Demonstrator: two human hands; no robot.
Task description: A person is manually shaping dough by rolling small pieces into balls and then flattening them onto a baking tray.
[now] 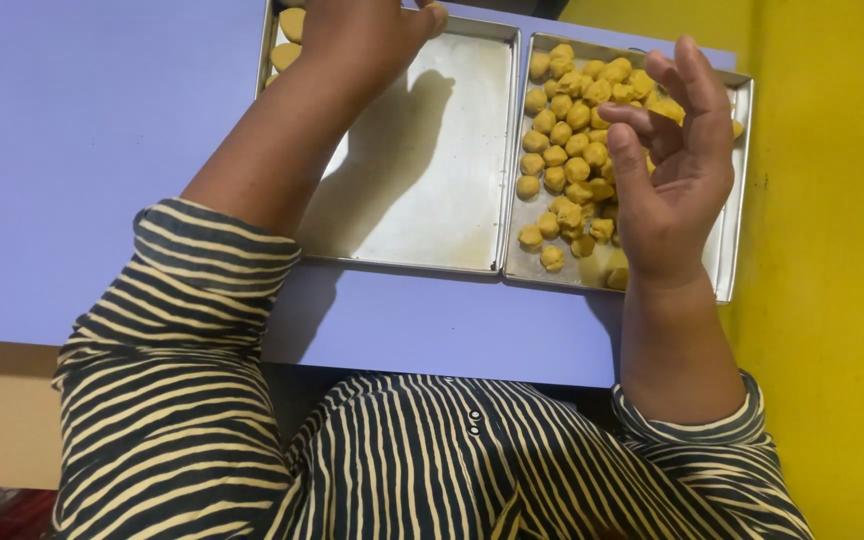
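Note:
Two metal trays sit side by side on a lavender table. The right tray [727, 240] holds several small yellow dough balls [564, 150]. My right hand [672, 170] hovers over this tray, its fingertips pinching one dough ball [668, 108]. The left tray [432, 170] is mostly bare, with flattened dough pieces [290, 38] at its far left corner. My left hand [362, 35] reaches over that far corner, fingers curled; its palm is hidden, so whether it holds anything does not show.
The lavender table [82, 150] stretches to the left of the trays. A yellow surface [832, 300] lies to the right of the table's edge. My striped sleeves and shirt fill the bottom of the view.

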